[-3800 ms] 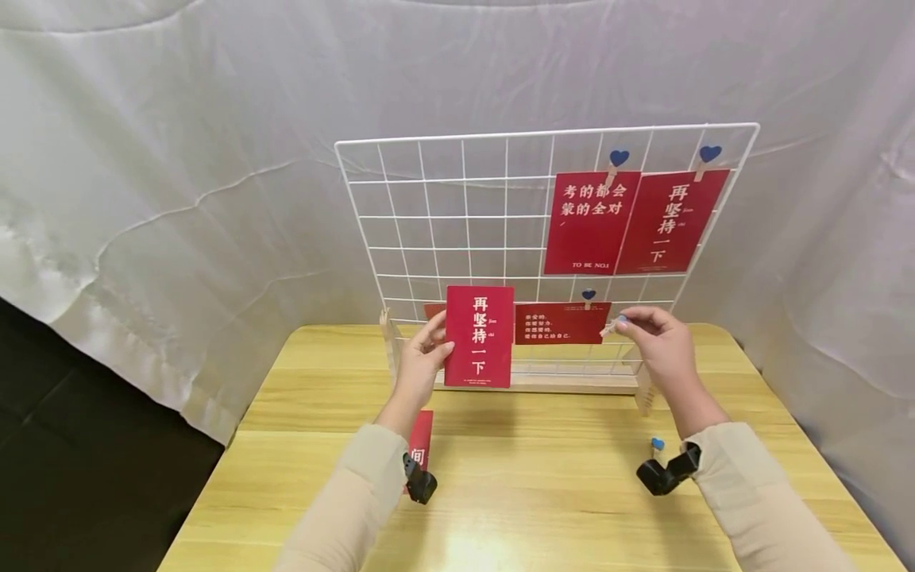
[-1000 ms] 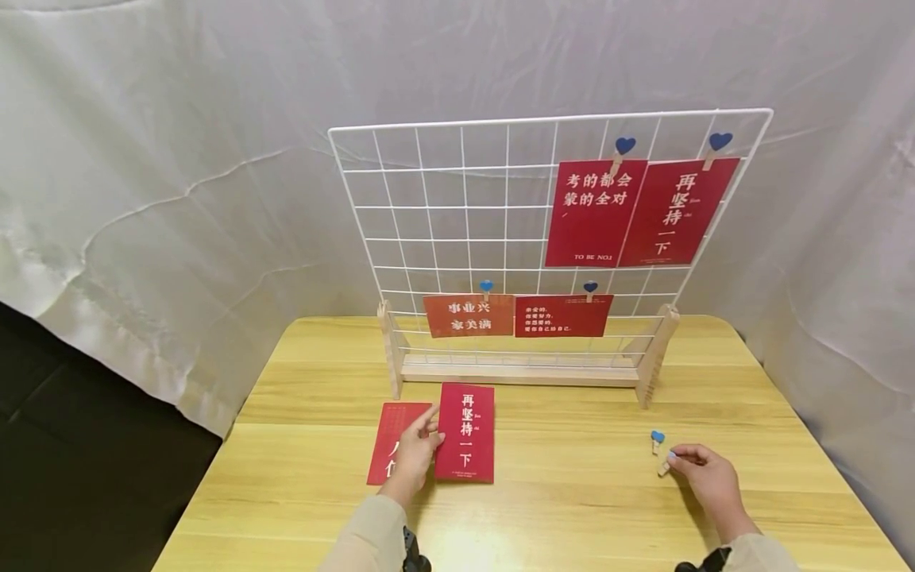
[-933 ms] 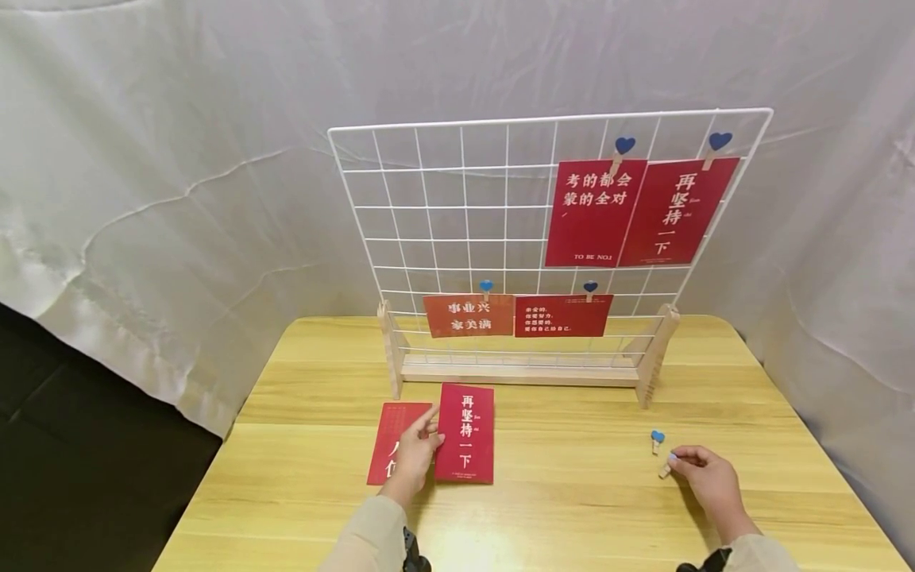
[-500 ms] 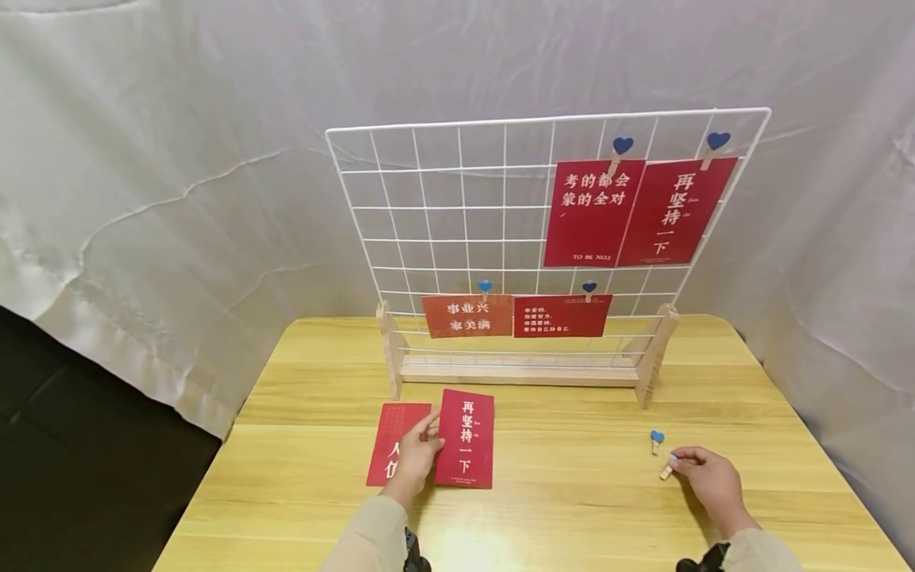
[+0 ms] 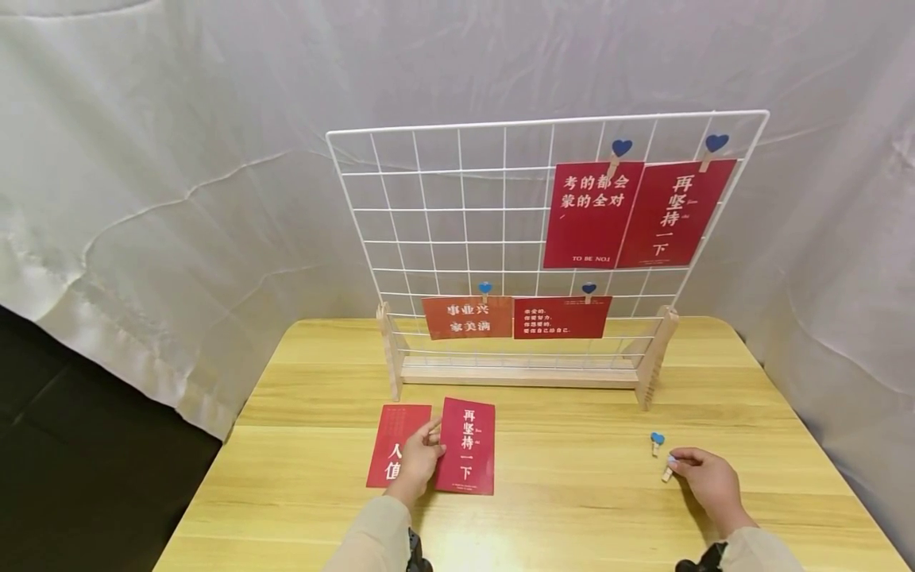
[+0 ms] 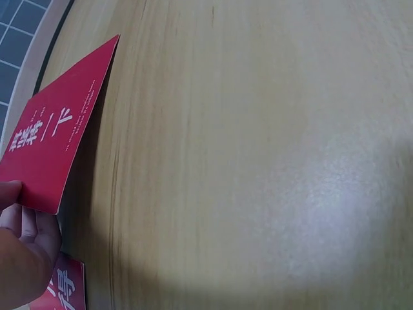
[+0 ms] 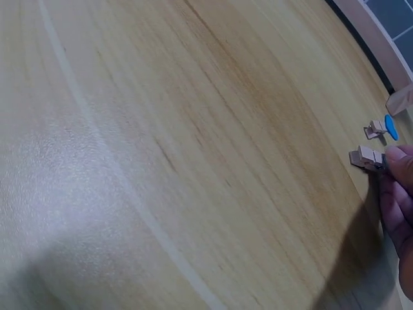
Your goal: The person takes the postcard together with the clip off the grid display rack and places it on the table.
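Pale, wrinkled curtain (image 5: 179,103) surrounds a light wooden worktop (image 5: 565,492), toward whose far side a white wire grid (image 5: 504,210) stands in a wooden base (image 5: 518,380). On the upper right of that grid, two tall red cards hang side by side, the inner card (image 5: 582,230) and the outer card (image 5: 661,238), each under a dark-blue heart clip. Lower down are two wide cards, an orange-red card (image 5: 468,326) on the left and a dark-red card (image 5: 561,326) next to it, also clipped.

Nearer the person, the left hand (image 5: 418,465) grips a red card with white lettering (image 5: 480,457) by its left edge, thumb in front and fingers behind; the card is tilted over the worktop, just beside a flat red card (image 5: 393,429) (partly covered by that hand). Off to the right, the right hand (image 5: 715,486) pinches a small wooden clip (image 5: 667,474) by its heart end; whether its tip touches the wood I cannot tell. Another blue-heart clip (image 5: 656,443) sits close by.
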Action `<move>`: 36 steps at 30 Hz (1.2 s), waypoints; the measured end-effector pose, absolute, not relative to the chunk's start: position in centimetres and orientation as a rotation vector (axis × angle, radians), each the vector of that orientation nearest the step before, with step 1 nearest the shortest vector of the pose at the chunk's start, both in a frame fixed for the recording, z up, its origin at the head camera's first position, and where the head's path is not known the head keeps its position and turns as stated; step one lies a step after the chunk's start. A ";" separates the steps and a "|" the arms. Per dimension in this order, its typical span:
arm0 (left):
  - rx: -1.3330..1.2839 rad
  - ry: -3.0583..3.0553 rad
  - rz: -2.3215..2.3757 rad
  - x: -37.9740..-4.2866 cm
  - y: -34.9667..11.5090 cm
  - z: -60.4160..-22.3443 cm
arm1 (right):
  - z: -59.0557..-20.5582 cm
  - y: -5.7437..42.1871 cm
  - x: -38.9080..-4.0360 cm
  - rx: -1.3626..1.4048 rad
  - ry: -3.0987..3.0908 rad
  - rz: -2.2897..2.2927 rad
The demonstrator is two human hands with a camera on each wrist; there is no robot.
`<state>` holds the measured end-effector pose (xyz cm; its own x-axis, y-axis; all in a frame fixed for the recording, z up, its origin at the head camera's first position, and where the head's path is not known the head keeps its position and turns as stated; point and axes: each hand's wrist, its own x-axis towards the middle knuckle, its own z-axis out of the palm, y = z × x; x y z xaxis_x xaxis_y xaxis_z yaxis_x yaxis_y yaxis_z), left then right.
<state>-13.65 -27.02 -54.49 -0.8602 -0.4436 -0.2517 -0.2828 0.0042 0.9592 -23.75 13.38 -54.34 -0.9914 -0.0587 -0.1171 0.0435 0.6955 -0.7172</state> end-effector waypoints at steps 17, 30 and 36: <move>0.870 -2.281 -1.828 -13.7 -26.6 -54.2 | -54.6 13.2 -23.7 -0.030 2.796 -1.197; 0.862 -2.325 -1.789 -13.5 -26.6 -53.6 | -53.9 13.1 -23.5 -0.059 2.802 -1.120; 0.801 -2.321 -1.783 -13.5 -26.9 -53.6 | -53.7 13.3 -23.2 -0.060 2.789 -1.124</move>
<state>-13.49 -26.92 -53.60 -0.8552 -0.4656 -0.2278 -0.3402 0.1726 0.9244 -23.18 13.29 -53.69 -0.9903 -0.0865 -0.1092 0.0134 0.7214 -0.6924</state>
